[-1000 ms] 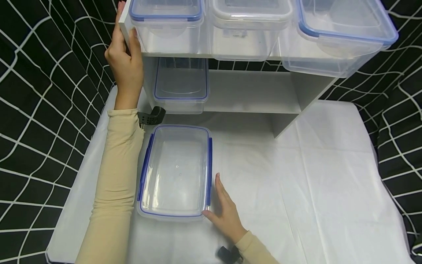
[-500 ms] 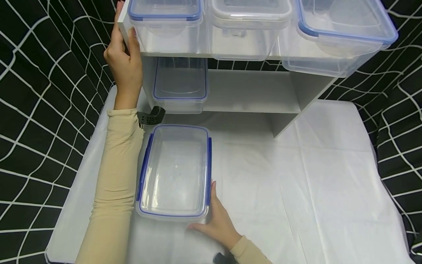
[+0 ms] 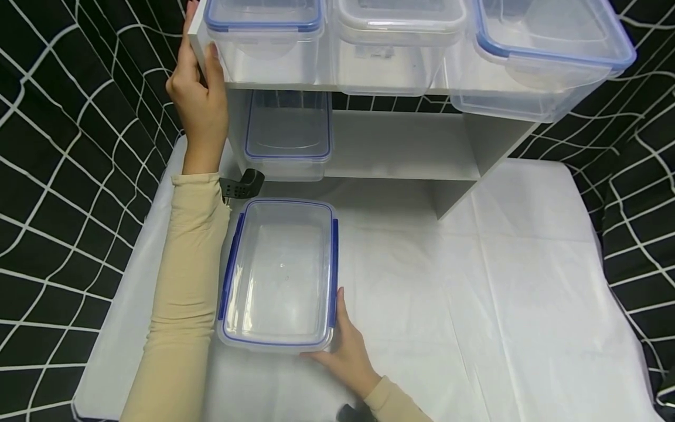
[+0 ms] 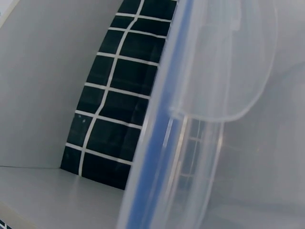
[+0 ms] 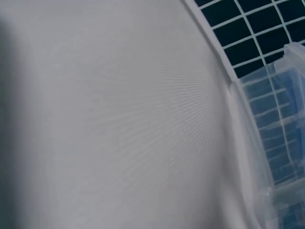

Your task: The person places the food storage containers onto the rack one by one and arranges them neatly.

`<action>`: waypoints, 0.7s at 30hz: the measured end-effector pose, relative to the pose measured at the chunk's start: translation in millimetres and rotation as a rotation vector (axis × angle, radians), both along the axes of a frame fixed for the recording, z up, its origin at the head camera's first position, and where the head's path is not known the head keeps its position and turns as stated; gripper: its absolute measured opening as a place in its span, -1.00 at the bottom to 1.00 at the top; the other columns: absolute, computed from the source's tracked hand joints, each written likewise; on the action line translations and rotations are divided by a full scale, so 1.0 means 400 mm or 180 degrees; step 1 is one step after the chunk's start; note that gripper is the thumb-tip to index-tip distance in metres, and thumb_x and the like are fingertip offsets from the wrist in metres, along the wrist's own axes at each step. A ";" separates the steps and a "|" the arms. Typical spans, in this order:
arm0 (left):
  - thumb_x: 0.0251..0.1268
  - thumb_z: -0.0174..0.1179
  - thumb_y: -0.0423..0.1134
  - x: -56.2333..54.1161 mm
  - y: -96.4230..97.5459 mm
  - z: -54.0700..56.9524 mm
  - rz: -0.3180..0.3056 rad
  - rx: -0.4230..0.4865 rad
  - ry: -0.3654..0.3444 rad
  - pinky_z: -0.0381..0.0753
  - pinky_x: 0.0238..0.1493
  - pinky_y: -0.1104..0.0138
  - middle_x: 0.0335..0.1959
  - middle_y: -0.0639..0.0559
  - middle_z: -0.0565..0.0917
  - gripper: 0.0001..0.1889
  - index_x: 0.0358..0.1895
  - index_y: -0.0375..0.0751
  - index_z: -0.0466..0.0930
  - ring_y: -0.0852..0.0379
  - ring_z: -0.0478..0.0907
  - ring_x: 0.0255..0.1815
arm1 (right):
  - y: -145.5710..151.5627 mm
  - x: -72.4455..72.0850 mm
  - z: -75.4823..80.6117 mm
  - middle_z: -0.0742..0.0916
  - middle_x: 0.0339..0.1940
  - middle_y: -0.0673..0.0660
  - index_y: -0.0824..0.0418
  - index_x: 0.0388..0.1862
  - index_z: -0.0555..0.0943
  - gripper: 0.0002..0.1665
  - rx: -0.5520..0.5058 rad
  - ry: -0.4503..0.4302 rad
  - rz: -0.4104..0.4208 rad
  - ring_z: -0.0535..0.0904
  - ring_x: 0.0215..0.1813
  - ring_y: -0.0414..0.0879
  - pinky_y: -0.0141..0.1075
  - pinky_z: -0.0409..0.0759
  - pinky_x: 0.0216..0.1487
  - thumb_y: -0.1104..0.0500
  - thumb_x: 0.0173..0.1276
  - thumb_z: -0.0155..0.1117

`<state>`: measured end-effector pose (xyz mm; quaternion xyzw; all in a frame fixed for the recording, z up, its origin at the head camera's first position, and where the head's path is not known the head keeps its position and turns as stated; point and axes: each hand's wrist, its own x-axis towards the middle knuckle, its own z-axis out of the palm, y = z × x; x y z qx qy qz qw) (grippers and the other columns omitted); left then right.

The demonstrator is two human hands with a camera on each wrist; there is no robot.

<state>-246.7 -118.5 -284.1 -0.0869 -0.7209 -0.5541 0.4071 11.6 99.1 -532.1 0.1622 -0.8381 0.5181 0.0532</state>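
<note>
My left hand grips the upper left side of a white shelf unit, thumb on the inner side and fingers along the outer. A clear plastic food container with a blue seal and blue side clips lies flat on the white cloth before the unit. At its near right corner is my right hand, the thumb along the near edge and straight fingers against the right side. The lower fingers are hidden. In the left wrist view a clear container wall with a blue rim fills the right side.
Two blue-rimmed containers and a white-lidded one stand on the unit's top. Another container sits at the left of the middle shelf. Black curtains with a white grid hang on both sides.
My right hand has moved left and slightly down, from beside the container to its near right corner, with the thumb now at the near edge. The left hand keeps its place.
</note>
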 end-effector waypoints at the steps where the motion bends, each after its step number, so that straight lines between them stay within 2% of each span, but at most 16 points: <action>1: 0.43 -0.03 -0.37 0.000 0.000 0.000 -0.0006 -0.0003 -0.0011 0.38 0.18 0.44 0.23 -0.05 0.50 -0.55 0.33 -0.43 0.27 0.31 0.45 0.18 | 0.002 -0.001 -0.001 0.24 0.43 0.33 0.38 0.50 -0.19 0.55 -0.0043 -0.0007 -0.0016 0.31 0.34 0.17 -0.09 0.20 0.32 0.17 -0.33 0.66; 5: 0.44 -0.03 -0.37 0.001 0.000 0.000 -0.0015 -0.0003 -0.0026 0.38 0.19 0.44 0.23 -0.04 0.49 -0.55 0.33 -0.43 0.27 0.31 0.45 0.18 | 0.021 -0.010 -0.003 0.22 0.41 0.40 0.45 0.47 -0.13 0.49 -0.0264 -0.0090 0.0059 0.26 0.35 0.16 -0.25 0.19 0.33 0.27 -0.34 0.65; 9: 0.43 -0.03 -0.38 0.001 -0.001 0.001 -0.0025 0.0006 0.0021 0.38 0.19 0.44 0.22 -0.05 0.50 -0.56 0.33 -0.45 0.27 0.31 0.45 0.18 | 0.052 -0.023 0.006 0.15 0.41 0.47 0.44 0.47 -0.13 0.41 -0.0731 -0.0242 0.0377 0.20 0.40 -0.09 -0.38 0.25 0.29 0.47 -0.30 0.55; 12: 0.43 -0.03 -0.38 0.000 -0.002 0.003 -0.0002 0.0018 0.0032 0.38 0.19 0.44 0.22 -0.05 0.50 -0.56 0.32 -0.45 0.27 0.32 0.45 0.18 | 0.065 -0.029 0.013 0.11 0.43 0.45 0.36 0.50 -0.14 0.38 -0.1009 -0.0360 0.0643 0.17 0.40 -0.24 -0.35 0.31 0.26 0.51 -0.23 0.50; 15: 0.43 -0.02 -0.37 0.000 -0.002 0.003 0.0014 0.0014 0.0005 0.38 0.19 0.44 0.23 -0.04 0.50 -0.55 0.33 -0.44 0.28 0.32 0.44 0.18 | 0.065 -0.026 0.016 0.11 0.46 0.38 0.25 0.53 -0.13 0.36 -0.0979 -0.0438 0.0661 0.18 0.42 -0.13 -0.31 0.30 0.28 0.41 -0.16 0.52; 19: 0.43 -0.03 -0.37 0.000 -0.001 0.002 0.0004 -0.0028 0.0005 0.38 0.18 0.44 0.23 -0.04 0.49 -0.55 0.33 -0.43 0.28 0.32 0.45 0.18 | 0.052 -0.019 0.020 0.14 0.46 0.36 0.17 0.54 -0.18 0.45 -0.0686 -0.0490 0.0385 0.20 0.40 0.14 -0.18 0.26 0.31 0.28 -0.20 0.59; 21: 0.43 -0.03 -0.37 0.000 -0.001 0.001 0.0007 -0.0035 0.0035 0.38 0.18 0.45 0.23 -0.05 0.49 -0.56 0.32 -0.44 0.28 0.33 0.45 0.17 | 0.045 -0.019 0.024 0.15 0.47 0.34 0.16 0.55 -0.19 0.51 -0.0495 -0.0537 0.0247 0.19 0.40 0.18 -0.09 0.19 0.35 0.25 -0.25 0.63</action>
